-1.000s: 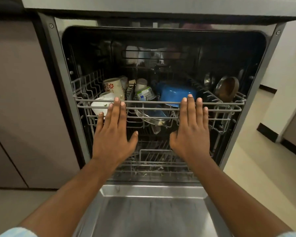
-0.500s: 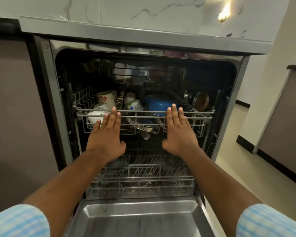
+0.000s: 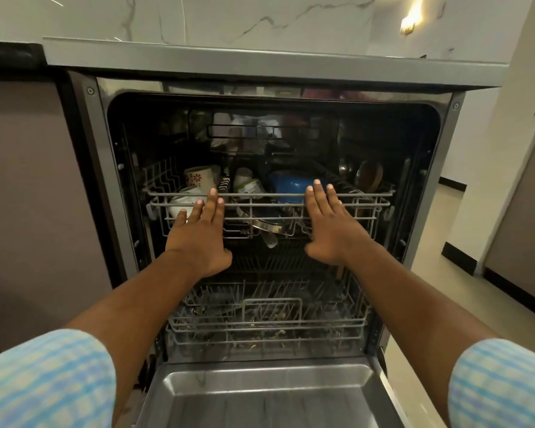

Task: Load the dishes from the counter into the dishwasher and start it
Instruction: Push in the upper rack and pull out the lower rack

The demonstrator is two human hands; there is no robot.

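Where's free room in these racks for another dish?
The lower rack looks mostly free of dishes, from its front rail to the tub's back. The upper rack is crowded: mugs left, blue bowl centre, ladles right.

Both hands, left [image 3: 202,234] and right [image 3: 331,225], press flat-fingered against the upper rack [image 3: 272,196]. Dishwasher door [image 3: 260,393] lies open

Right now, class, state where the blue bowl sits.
In the head view, the blue bowl sits in the upper rack, right of centre, just behind the right hand and right of the labelled container.
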